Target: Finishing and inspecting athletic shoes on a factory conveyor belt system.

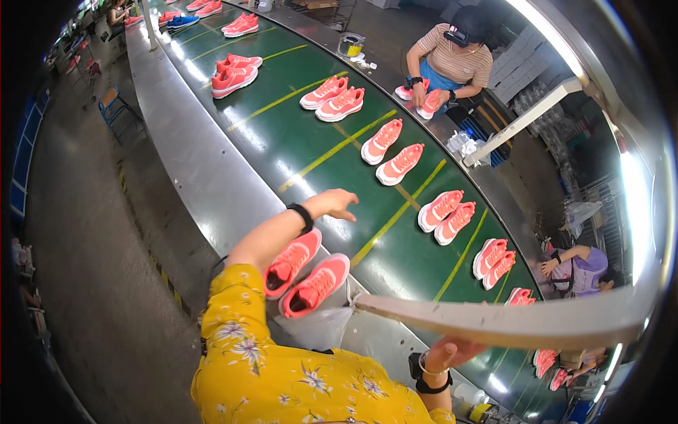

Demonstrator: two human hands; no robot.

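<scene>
My left hand reaches over the green conveyor belt, fingers apart and holding nothing. Just below that forearm, a pair of coral running shoes stands on the near metal ledge: one shoe partly behind the arm, the other shoe beside it. Crumpled clear plastic lies under and in front of the pair. My right hand is farther right along the belt's near side; a pale beam crosses in front of it and hides most of its fingers. Nearest to my left hand on the belt is another coral pair.
The pale curved beam spans the right side. More coral pairs sit between yellow lines on the belt; a blue shoe is far left. Across the belt, a co-worker handles coral shoes. A can stands on the far ledge.
</scene>
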